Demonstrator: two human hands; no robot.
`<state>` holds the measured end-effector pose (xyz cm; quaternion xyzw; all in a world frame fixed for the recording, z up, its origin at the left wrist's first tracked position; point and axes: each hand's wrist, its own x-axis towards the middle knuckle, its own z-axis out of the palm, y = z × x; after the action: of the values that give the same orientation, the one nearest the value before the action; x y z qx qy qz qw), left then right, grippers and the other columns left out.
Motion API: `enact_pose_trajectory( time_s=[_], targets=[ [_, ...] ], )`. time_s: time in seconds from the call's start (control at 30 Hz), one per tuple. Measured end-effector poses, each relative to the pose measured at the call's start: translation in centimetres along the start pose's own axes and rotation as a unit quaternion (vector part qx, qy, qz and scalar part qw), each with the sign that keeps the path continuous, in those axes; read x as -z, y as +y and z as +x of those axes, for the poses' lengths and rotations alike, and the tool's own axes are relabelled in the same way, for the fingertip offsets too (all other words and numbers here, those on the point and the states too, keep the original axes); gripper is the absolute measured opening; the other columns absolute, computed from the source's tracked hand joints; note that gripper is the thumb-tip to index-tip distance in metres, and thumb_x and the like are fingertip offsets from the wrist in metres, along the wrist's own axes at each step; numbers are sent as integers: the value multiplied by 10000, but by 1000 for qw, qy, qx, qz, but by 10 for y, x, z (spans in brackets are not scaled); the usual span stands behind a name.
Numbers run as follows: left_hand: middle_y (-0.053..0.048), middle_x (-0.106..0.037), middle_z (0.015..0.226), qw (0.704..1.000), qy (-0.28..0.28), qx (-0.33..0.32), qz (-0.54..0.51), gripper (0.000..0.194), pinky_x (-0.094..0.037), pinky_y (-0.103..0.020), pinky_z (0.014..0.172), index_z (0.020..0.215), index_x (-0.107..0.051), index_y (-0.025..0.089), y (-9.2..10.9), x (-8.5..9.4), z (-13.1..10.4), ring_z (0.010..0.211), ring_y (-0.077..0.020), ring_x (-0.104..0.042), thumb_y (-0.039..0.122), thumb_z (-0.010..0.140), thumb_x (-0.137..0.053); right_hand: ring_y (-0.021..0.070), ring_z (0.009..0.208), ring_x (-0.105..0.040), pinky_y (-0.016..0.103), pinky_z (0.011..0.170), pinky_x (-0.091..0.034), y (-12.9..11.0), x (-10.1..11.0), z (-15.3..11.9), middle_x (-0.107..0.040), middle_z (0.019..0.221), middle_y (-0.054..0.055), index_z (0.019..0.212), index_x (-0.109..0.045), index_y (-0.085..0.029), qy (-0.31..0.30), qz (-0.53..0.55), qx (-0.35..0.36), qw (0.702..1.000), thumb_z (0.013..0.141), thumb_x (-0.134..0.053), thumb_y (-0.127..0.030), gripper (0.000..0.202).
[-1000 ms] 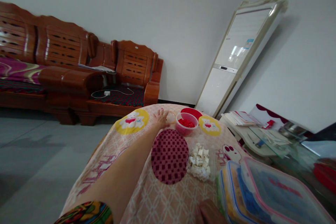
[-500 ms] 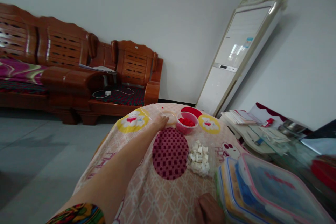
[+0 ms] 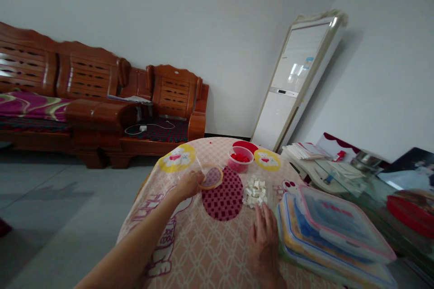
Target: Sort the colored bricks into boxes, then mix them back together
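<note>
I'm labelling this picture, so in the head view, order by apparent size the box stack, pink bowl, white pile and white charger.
Box stack
Pink bowl and white pile: too alike to rank
White charger

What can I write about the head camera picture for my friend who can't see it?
A person's left hand holds the edge of a tan-rimmed round item over a pink patterned tablecloth; their right hand is open by some white chunks. Farther back is a tub of red pieces, and stacked lidded boxes sit at the right.
</note>
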<state>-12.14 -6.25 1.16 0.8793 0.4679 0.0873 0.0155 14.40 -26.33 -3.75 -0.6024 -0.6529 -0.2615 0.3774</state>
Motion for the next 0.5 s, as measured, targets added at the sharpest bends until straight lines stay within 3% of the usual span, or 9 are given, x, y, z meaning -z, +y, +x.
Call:
enact_pose_trajectory(
  time_s=[0.1,0.27,0.37,0.5],
  targets=[
    [-67,-681,1011,999,-1,-7,-47,193,-470,-305,924,912,-651,198,3,5,-25,988,-204,-632,139,796,-509,297,1268,-444,494,1007,-411,3,-6,14,-537,1341,175,1366,-499,-142,17,-19,-19,1000,915,-393,-145,463],
    [-113,-585,1304,991,69,34,-107,490,-427,-317,1048,1280,-545,162,1,5,-36,1190,-199,-569,77,806,-458,277,1102,-514,452,950,-412,1,-13,33,-627,1141,157,1064,-634,-148,-14,-51,-64,997,879,-397,-95,305],
    [-128,-619,1245,985,94,93,-111,462,-458,-310,1003,1249,-585,131,-7,0,-33,1117,-197,-610,57,833,-397,261,1029,-530,432,916,-414,-11,-8,29,-646,1065,135,892,-615,-173,-6,-41,-63,997,896,-398,-105,227],
    [-111,-664,1159,979,123,135,-87,469,-470,-302,960,1154,-658,143,-20,-8,-37,1112,-214,-600,2,781,-410,241,973,-560,401,890,-415,-35,6,2,-673,1035,110,906,-598,-183,28,-9,-27,999,917,-424,-147,178]
  ],
)
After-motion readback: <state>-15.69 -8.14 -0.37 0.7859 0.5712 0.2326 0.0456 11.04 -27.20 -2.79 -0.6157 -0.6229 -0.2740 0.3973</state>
